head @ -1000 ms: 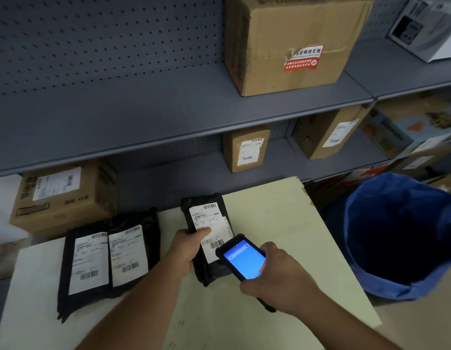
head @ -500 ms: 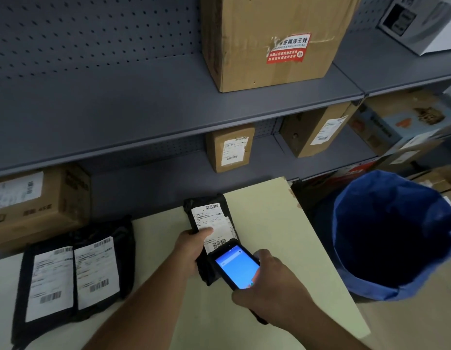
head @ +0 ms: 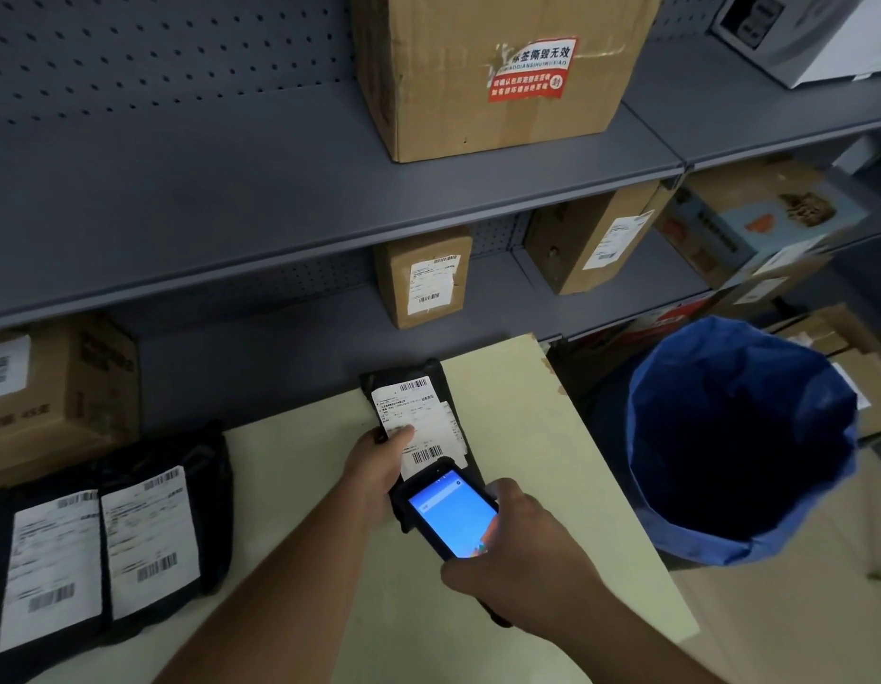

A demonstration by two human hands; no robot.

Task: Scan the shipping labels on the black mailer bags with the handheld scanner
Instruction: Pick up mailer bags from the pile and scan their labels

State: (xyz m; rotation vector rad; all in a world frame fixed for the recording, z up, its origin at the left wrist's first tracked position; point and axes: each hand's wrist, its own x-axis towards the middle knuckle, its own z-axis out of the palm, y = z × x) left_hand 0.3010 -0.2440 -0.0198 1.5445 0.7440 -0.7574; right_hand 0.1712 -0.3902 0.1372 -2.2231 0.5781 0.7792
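While one is held, three mailers.

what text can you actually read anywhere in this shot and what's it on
"标签撕毁无效" and under it "BIAOQIANSIHUIWUXIAO": red and white sticker on the big cardboard box, top shelf.
Sticker's two lower red lines: too blurred to read.
Shipping label on the held black mailer bag: barcodes only, print too small.
Labels on the two mailer bags at left: blurred.
Scanner screen: unreadable.
Shelf box labels: unreadable.

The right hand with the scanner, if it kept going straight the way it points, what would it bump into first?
Probably the white label on the black mailer bag that the left hand holds; the right hand aims the scanner there.
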